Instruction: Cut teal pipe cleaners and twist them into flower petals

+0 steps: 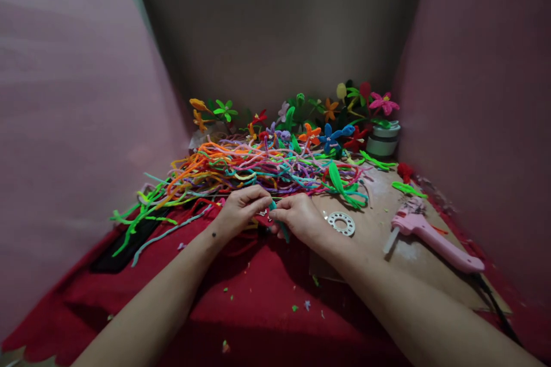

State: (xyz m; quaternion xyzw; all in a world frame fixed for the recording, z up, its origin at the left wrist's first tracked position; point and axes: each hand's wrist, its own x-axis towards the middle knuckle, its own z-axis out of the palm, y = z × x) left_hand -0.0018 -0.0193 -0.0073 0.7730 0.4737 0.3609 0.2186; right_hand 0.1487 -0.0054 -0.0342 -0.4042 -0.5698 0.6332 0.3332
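Note:
Both hands meet at the middle of the red cloth, in front of a heap of pipe cleaners [258, 163]. My left hand [245, 206] pinches the upper end of a teal pipe cleaner [284, 231] between thumb and fingers. Closed around the same piece, my right hand [297, 215] hides part of it, and its lower end hangs beneath the fingers. Just right of my right hand lies a white ring with holes [350, 223]. Small pale bits sit behind the fingertips, too small to name.
A pink glue gun [439, 241] with a dark cord rests on the cardboard [374, 206] at the right. Pipe-cleaner flowers, including a blue one [330, 139], stand at the back beside a grey-white container [383, 140]. A flat black object [124, 249] lies left. Scraps dot the red cloth [258, 309].

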